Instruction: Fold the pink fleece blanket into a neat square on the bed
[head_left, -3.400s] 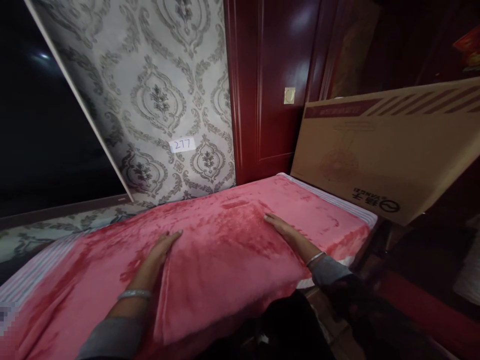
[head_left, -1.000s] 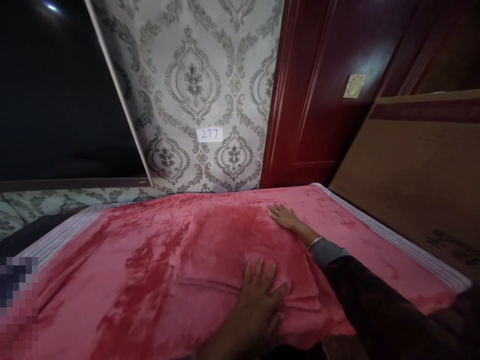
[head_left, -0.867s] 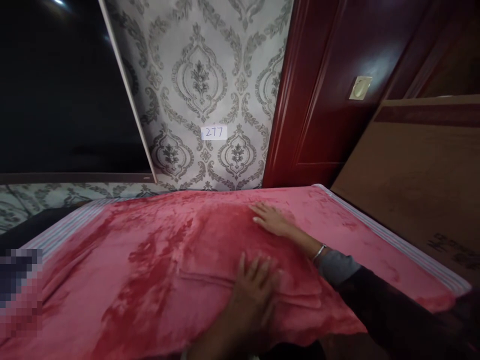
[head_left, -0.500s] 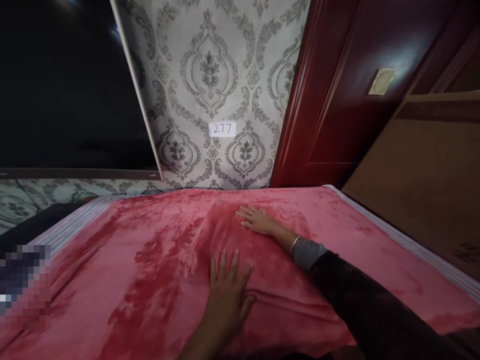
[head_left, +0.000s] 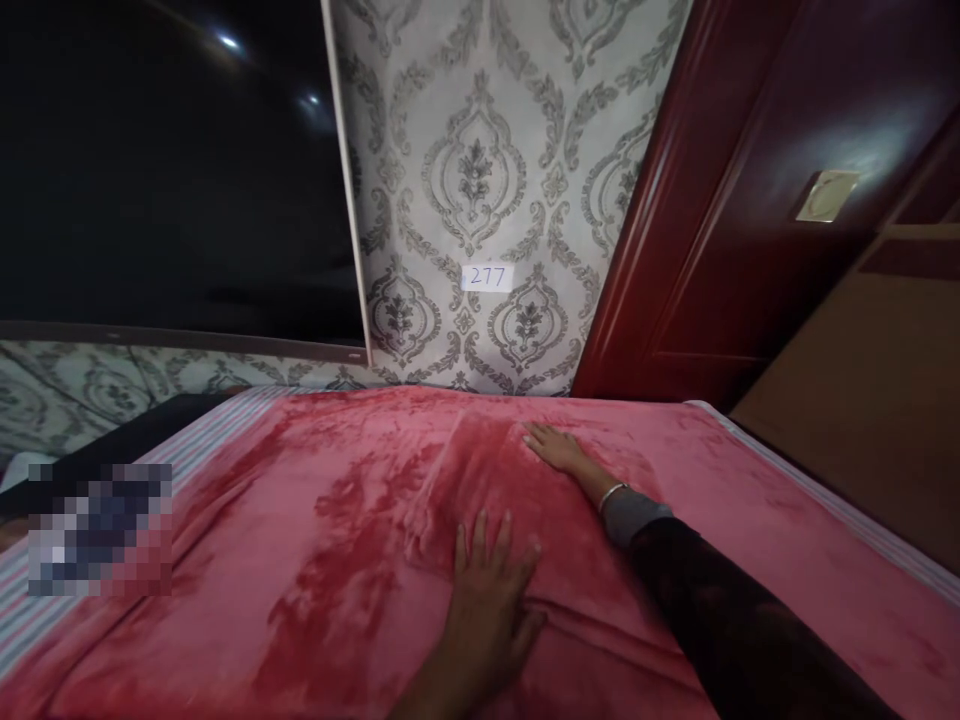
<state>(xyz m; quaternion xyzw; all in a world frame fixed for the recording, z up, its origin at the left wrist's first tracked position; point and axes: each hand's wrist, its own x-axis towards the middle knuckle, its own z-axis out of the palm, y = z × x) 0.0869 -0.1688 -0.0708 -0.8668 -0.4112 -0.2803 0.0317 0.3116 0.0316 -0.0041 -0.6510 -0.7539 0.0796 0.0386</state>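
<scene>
A folded piece of red plush fabric lies on a pink and red plush blanket. My left hand rests flat on the near part of the fold, fingers spread and thumb out to the right. Farther back, my right hand presses palm-down on the fold's far part, its fingers stretched out to the left. Neither hand grips anything. A bracelet circles my right wrist, just beyond the grey cuff. Creases run rightward in the fabric beside my left thumb.
Behind stands a patterned wall with a paper label reading 277. A large black screen is at left. On the right are a dark red wooden panel with a switch plate and a brown cardboard box.
The whole view has shifted, so the wall, the blanket and both hands appear farther right and slightly lower. Both hands stay flat on the folded fabric in nearly the same places.
</scene>
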